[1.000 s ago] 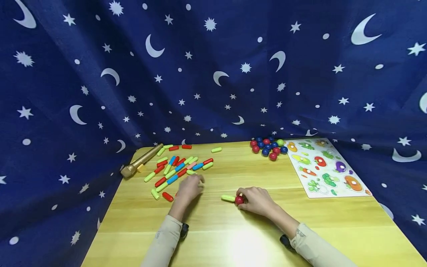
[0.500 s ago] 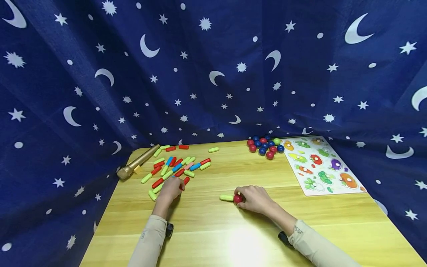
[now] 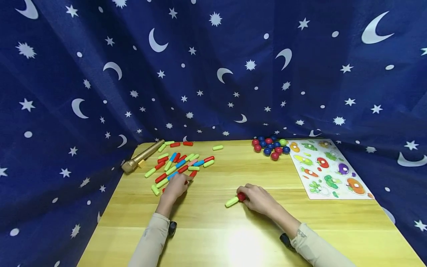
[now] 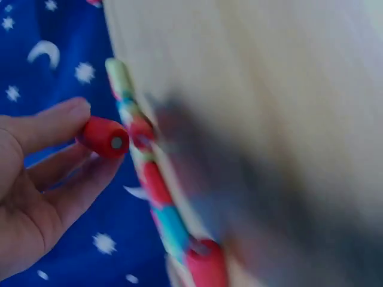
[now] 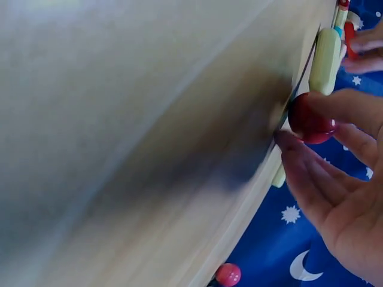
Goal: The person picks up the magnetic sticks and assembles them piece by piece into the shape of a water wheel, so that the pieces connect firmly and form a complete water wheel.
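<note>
My left hand (image 3: 176,185) pinches a red magnetic rod (image 4: 99,134) between thumb and fingers, at the near edge of the scattered rods. A small grey metal disc shows in the rod's end in the left wrist view. In the head view a finger crosses over this red rod (image 3: 194,173). My right hand (image 3: 260,200) holds a red ball (image 5: 311,119) by the fingertips at the middle of the table. A light green rod (image 3: 231,202) joins the ball end-on and points left toward me. Fingers cover part of the ball in the head view.
Several red, blue and green rods (image 3: 171,170) lie in the left part of the wooden table (image 3: 207,230). Behind them is a gold microphone (image 3: 141,157). Blue and red balls (image 3: 269,146) cluster at the back, beside a vegetable puzzle board (image 3: 328,167).
My left hand went left into the rods, took a red rod, and now moves slightly right with it. The green rod on my right hand's ball has swung its free end toward me.
</note>
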`<state>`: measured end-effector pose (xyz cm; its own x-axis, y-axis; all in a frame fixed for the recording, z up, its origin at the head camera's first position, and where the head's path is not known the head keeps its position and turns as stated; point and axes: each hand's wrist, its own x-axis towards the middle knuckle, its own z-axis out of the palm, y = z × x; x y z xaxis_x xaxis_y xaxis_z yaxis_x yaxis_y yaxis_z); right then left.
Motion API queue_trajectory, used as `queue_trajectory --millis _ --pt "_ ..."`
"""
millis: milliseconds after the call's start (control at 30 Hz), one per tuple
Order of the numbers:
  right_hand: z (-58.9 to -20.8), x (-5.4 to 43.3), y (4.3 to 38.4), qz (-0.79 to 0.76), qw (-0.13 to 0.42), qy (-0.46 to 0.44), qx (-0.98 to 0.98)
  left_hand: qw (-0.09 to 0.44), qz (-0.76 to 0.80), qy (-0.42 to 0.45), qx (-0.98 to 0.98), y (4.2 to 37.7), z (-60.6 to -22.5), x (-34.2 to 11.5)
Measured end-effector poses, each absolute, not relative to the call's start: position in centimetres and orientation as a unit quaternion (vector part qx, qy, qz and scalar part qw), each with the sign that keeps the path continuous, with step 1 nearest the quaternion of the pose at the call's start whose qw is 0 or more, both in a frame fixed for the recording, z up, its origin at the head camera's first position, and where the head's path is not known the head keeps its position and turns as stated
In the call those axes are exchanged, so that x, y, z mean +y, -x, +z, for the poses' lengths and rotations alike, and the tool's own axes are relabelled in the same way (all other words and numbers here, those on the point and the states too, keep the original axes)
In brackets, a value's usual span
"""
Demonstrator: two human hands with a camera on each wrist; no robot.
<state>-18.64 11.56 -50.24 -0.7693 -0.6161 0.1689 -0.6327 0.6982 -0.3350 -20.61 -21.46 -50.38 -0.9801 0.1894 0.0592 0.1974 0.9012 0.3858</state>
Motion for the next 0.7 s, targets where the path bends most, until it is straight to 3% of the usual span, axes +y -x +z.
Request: queue_trajectory --millis 200,400,700 --pt "-50.0 11.8 18.7 0.234 -0.018 -0.357 -0.904 0.057 -0.295 0.134 -0.944 20.0 -48.9 -17.1" --pt "-50.1 11.7 19.1 0.261 -0.033 -0.364 -0.893 0.01 -0.364 0.171 -0.915 19.2 -50.0 -12.9" --pt "-50.1 11.8 19.1 0.287 -0.048 -0.353 -0.889 -0.024 -0.408 0.181 -0.894 19.0 -51.5 -10.8"
